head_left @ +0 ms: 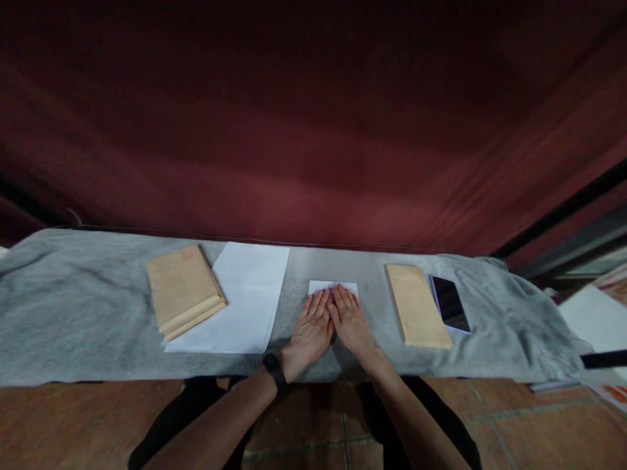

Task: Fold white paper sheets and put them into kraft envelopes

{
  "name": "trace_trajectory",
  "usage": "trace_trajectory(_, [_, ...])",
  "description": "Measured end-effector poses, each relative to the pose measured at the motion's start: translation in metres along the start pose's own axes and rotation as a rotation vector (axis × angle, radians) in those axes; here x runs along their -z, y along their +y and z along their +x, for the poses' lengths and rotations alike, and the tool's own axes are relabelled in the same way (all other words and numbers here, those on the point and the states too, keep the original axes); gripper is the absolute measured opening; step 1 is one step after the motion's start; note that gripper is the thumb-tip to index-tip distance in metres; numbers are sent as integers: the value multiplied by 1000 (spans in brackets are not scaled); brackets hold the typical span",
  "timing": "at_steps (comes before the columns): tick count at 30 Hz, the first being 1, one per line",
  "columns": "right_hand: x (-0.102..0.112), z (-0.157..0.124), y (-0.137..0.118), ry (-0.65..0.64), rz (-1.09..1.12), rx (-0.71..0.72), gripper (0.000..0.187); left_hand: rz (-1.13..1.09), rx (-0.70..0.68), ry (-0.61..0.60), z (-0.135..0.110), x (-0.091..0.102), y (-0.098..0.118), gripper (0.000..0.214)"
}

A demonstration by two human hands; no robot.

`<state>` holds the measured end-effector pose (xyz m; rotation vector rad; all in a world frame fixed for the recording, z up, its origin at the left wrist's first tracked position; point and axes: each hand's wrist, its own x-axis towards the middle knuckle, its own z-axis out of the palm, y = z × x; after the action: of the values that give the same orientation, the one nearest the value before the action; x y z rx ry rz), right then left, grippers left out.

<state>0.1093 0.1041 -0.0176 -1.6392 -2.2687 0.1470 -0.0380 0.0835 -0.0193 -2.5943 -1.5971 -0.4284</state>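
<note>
Both hands lie flat, side by side, on a small white piece of paper (pixel 319 285) at the middle of the cloth-covered table. My left hand (pixel 313 323), with a dark band on its wrist, presses down with fingers stretched out. Touching it at the fingertips, my right hand (pixel 350 320) is also flat, fingers extended. Only the far edge of the paper shows beyond my fingers; the rest is hidden under the hands. Whether the paper is folded I cannot tell.
To the left, a stack of brown envelopes (pixel 181 284) overlaps white paper sheets (pixel 249 294). On the right lie more brown envelopes (pixel 418 307) beside a phone (pixel 450 303) with a dark screen. Grey cloth (pixel 73 307) covers the table; a dark red curtain (pixel 313 150) hangs behind it.
</note>
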Motion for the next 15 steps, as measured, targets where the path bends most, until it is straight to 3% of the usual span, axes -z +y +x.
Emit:
trace_trajectory(5, [-4, 1, -1, -36, -44, -17, 54, 0, 24, -52, 6, -8, -8, 54])
trace_trajectory(15, [-7, 0, 9, 28, -105, -47, 56, 39, 200, -114, 26, 3, -18, 57])
